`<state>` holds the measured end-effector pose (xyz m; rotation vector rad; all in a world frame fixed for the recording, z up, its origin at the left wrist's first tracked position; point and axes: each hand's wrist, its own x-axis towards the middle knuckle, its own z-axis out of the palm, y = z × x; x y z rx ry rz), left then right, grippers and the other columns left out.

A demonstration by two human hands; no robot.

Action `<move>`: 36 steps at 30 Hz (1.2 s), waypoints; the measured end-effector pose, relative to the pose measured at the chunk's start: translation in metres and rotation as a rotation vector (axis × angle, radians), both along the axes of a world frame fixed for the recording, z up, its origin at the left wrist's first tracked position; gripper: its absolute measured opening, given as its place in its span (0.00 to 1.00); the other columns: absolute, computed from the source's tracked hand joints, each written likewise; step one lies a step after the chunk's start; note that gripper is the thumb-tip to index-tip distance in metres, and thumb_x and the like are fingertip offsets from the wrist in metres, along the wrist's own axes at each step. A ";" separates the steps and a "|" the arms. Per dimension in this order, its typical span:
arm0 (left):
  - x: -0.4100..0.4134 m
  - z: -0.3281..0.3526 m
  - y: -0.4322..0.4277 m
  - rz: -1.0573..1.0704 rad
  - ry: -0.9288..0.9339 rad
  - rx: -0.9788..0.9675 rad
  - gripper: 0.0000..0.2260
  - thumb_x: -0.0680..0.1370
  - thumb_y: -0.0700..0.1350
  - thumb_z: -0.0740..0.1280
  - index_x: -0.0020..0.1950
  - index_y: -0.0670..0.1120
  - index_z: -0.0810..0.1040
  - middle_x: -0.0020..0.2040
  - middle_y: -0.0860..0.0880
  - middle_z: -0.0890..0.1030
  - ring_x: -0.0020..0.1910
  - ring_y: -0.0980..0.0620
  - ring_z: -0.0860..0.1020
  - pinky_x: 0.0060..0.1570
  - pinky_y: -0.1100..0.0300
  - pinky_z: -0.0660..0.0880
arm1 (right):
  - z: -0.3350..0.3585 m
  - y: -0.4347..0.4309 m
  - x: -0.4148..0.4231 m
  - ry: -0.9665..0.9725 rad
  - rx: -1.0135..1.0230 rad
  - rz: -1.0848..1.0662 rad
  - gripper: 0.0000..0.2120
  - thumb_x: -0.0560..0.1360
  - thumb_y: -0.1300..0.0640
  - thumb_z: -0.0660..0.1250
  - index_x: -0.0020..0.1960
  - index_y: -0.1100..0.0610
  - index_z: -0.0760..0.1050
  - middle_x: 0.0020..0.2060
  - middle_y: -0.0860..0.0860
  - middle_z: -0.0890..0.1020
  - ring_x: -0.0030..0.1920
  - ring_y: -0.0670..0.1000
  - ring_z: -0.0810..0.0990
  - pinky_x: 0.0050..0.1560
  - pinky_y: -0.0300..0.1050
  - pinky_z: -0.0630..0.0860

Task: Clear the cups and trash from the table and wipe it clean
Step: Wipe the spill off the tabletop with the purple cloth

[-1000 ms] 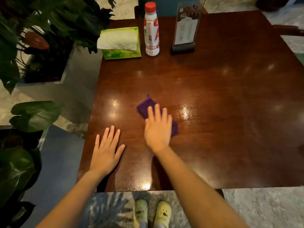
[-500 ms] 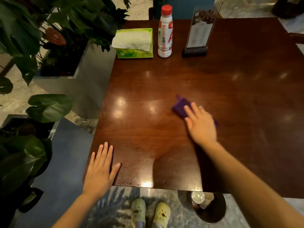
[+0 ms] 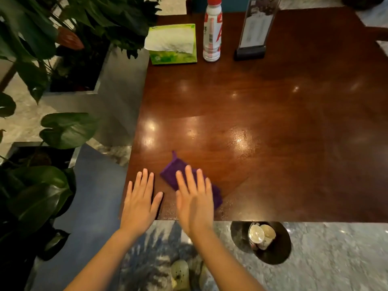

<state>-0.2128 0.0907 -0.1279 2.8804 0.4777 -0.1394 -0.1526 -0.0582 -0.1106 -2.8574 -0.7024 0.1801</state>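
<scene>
A: Your right hand [image 3: 194,208] lies flat, fingers spread, on the purple cloth [image 3: 175,172] near the table's [image 3: 273,133] front left corner. Nothing grasped: the palm presses down, not clenched. The hand is motion-blurred.

B: Noted. The cloth?

A: Folded, lying at an angle on the wood, its far corner poking out past your fingertips, its near end under your palm.

B: Left hand?

A: Your left hand [image 3: 139,203] rests flat and released just beside the cloth, at the table's front edge, thumb toward the cloth. Holds nothing.

B: The far edge?

A: Green tissue box [image 3: 174,46], white bottle with red cap [image 3: 212,32], clear menu stand [image 3: 253,32], in a row, well apart from your hands.

B: Below the table?

A: Black bin [image 3: 277,248] on the floor, right of your right arm, with cups [image 3: 261,236] inside. Leafy plants [image 3: 52,49] stand left of the table
</scene>
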 end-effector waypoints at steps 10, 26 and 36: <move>-0.041 0.005 0.019 -0.096 0.082 0.054 0.31 0.78 0.62 0.37 0.76 0.45 0.51 0.77 0.47 0.52 0.75 0.54 0.45 0.73 0.60 0.36 | -0.002 -0.169 0.034 -0.081 -0.063 -0.330 0.24 0.75 0.50 0.51 0.68 0.56 0.70 0.67 0.60 0.73 0.63 0.66 0.74 0.56 0.60 0.74; -0.034 0.032 0.032 0.106 -0.080 -0.696 0.25 0.81 0.54 0.49 0.76 0.49 0.46 0.72 0.60 0.48 0.73 0.60 0.49 0.71 0.64 0.47 | 0.004 0.067 -0.066 0.163 -0.008 -0.253 0.27 0.74 0.49 0.51 0.71 0.53 0.65 0.71 0.55 0.69 0.69 0.60 0.70 0.69 0.59 0.63; -0.046 0.041 0.064 0.419 -0.106 -0.906 0.28 0.77 0.42 0.65 0.75 0.48 0.58 0.71 0.47 0.68 0.67 0.48 0.70 0.61 0.58 0.68 | 0.022 0.056 -0.065 0.310 0.088 0.397 0.32 0.78 0.52 0.60 0.76 0.55 0.48 0.77 0.53 0.51 0.77 0.54 0.47 0.76 0.50 0.44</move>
